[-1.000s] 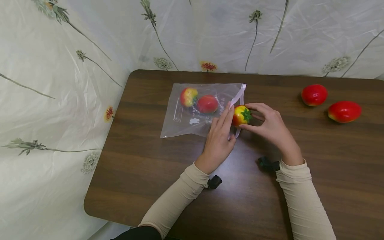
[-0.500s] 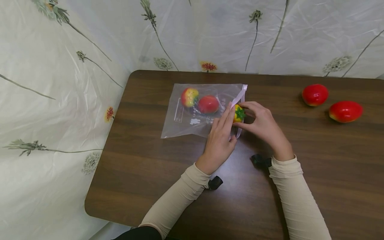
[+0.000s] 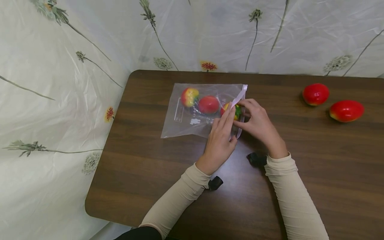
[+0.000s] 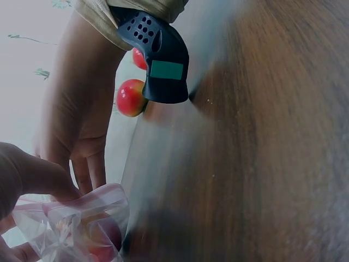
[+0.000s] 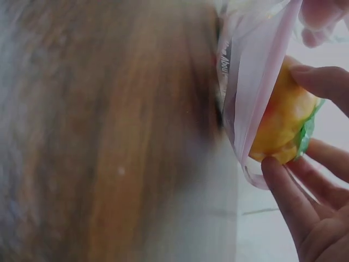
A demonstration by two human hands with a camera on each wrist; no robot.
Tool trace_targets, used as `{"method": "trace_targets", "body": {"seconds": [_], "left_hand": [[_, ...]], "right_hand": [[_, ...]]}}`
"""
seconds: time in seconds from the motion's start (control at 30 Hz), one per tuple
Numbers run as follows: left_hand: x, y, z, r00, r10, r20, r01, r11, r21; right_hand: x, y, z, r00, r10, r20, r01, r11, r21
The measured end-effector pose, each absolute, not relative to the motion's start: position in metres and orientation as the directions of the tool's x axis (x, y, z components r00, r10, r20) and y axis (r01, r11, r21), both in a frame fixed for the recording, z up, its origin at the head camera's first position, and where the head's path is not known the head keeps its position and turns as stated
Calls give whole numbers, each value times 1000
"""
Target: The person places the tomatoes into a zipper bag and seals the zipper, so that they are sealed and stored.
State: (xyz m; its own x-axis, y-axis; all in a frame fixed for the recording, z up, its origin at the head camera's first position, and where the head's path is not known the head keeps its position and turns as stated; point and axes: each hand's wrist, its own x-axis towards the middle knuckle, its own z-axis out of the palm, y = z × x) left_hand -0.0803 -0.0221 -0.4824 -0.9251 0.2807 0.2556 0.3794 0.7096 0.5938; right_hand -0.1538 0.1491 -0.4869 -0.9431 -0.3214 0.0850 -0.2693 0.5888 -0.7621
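A clear zip bag [image 3: 195,121] lies flat on the brown table [image 3: 168,180] with a yellow-red fruit [image 3: 189,96] and a red fruit [image 3: 208,104] inside. My left hand [image 3: 227,125] pinches the bag's open edge and holds the mouth up. A third fruit [image 3: 227,108], yellow-red with a green leaf, is gripped in the fingers of my right hand [image 3: 243,115] and sits partly inside the mouth. The right wrist view shows this fruit [image 5: 283,123] half covered by the bag's pink zip strip [image 5: 256,93], fingertips [image 5: 278,174] around it.
Two red fruits [image 3: 315,94] [image 3: 346,110] lie loose on the table at the right. A flowered plastic sheet [image 3: 60,100] hangs behind and to the left of the table. The table's near left corner is rounded.
My right hand has moved left with the yellow-red fruit, from just outside the bag's mouth to partly inside it. The left hand has kept its hold on the bag's edge.
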Motion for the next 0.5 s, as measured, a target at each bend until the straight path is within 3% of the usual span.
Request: {"method": "trace_targets", "body": {"seconds": [0.5], "left_hand": [[-80, -22, -482, -924, 277, 262, 381, 712, 591]], "right_hand": [[-153, 147, -489, -953, -289, 91, -247, 565, -787]]}}
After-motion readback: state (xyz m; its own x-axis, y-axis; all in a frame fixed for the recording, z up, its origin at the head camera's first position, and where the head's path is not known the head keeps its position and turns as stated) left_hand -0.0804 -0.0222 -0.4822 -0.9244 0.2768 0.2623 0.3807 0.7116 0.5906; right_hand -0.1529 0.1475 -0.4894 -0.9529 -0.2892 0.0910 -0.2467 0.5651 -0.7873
